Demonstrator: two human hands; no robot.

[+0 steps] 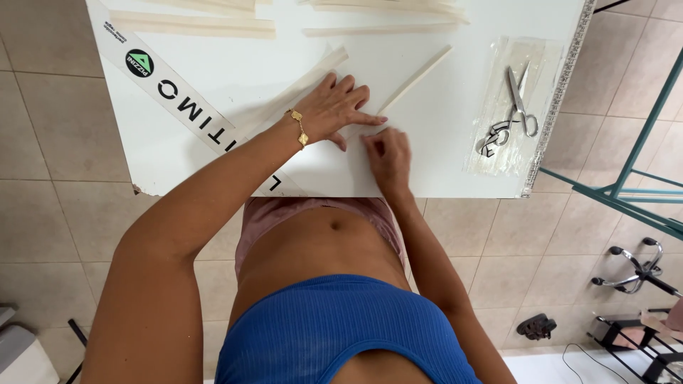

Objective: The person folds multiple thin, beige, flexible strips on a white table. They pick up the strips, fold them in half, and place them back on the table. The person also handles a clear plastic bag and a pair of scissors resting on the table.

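Nearest the lens: a blue ribbed top and bare forearms reaching down to a white board [441, 135] laid over a tiled floor. Left hand [334, 107] spread flat, fingers splayed, palm pressing down on a pale paper strip [299, 91] lying diagonally across the board; gold bracelet [299, 128] at the wrist. Right hand [388, 156] curled just beside it, fingertips drawn together and pinching or creasing the near end of that pale material; exact grip hidden by the knuckles, so hard to tell whether anything is lifted. Hands almost touching, thumb of the left nearly meeting the right's fingers.

A second narrow strip [416, 80] angled away to the upper right, close to the left fingertips. Several more long strips [192, 25] lined up along the far edge of the board, looking already cut and set aside. Scissors [516, 107] resting untouched on a clear plastic sleeve [509, 85] at the right, well apart from both hands.

Judging by the layout: cutting seemingly largely done, with a number of strips prepared; folding or creasing of the piece under the hands apparently under way, and the loose strips nearby not yet worked.
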